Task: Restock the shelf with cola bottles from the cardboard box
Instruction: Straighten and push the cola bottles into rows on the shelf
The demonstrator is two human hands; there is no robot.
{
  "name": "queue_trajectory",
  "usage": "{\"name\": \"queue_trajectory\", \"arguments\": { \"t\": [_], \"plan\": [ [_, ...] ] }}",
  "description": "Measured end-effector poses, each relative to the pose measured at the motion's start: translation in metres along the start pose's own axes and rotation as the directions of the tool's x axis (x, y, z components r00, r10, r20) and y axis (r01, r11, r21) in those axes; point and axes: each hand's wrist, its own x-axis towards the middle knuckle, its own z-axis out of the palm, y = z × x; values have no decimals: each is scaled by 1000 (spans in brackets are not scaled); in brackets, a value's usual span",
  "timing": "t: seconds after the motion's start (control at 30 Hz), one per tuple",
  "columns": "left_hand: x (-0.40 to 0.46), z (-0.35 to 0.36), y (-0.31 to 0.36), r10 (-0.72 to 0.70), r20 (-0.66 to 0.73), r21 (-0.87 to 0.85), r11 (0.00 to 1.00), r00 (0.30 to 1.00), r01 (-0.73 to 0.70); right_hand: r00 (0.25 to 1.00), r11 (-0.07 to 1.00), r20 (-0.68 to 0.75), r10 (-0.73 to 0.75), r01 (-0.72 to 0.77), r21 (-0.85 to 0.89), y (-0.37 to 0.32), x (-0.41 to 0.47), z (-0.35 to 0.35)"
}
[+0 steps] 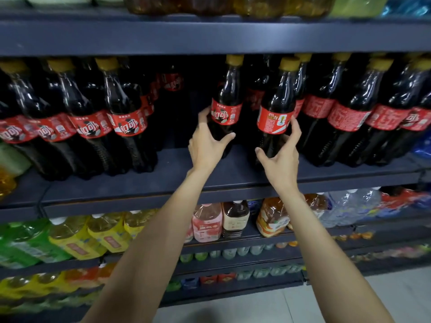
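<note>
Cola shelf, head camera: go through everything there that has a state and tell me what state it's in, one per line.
left hand: wrapped around the left cola bottle
right hand: wrapped around the right cola bottle
left cola bottle: upright, capped, full, logo facing out
right cola bottle: upright, capped, full, label turned sideways
cola shelf: partly filled, gap in the middle
shelved cola bottles: upright, capped
</note>
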Motion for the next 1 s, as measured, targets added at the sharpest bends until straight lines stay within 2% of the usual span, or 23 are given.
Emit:
{"name": "queue_trajectory", "arguments": {
  "t": [0.1,0.23,0.33,0.4,0.53,0.63,0.7,0.93,1.0],
  "plan": [
    [6,-4,-7,-72,-210,63,994,975,87,999,998,28,-43,41,40,-2,0,7],
    [35,-2,-22,-84,-343,129,982,936,135,992,997,110,-65,61,43,-11,2,18],
    [61,3,-31,-150,-343,178,959,927,221,985,998,160,-60,56,29,-14,7,26],
    [73,5,-38,-132,-352,245,943,926,228,981,998,184,-58,58,4,-15,11,32],
    [74,9,-49,15,-370,366,922,929,131,976,994,193,-103,110,-28,-18,21,50],
    [66,9,-56,83,-262,457,888,962,48,977,992,187,-103,116,-57,-22,29,66],
    [63,9,-59,93,-235,478,878,967,32,978,993,191,-90,104,-65,-24,34,76],
    [60,16,-56,71,-330,492,864,941,107,948,992,292,-128,120,46,-26,45,100],
    [58,10,-58,88,-337,481,872,938,91,947,989,288,-145,137,47,-26,46,103]
  ]
}}
